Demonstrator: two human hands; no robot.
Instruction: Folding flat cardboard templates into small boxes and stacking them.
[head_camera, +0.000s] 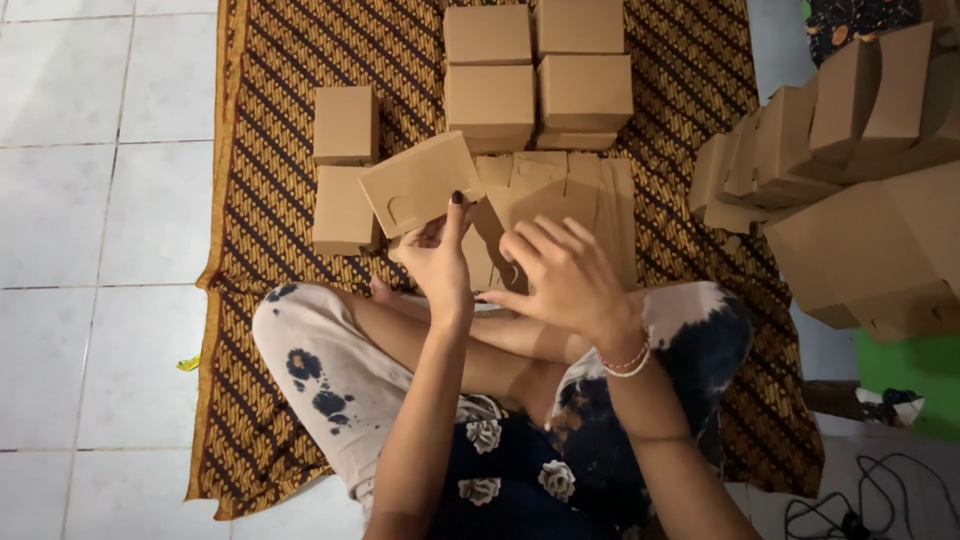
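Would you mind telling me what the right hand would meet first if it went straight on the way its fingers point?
Probably the half-folded box that the right hand is touching, near the left hand; depth is unclear.

Matt brown cardboard blank (420, 183); woven patterned cloth mat (290, 60).

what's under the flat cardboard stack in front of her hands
The flat stack lies on the patterned brown cloth, which shows all round it. Both hands, left and right, cover its near edge, so that part is hidden.
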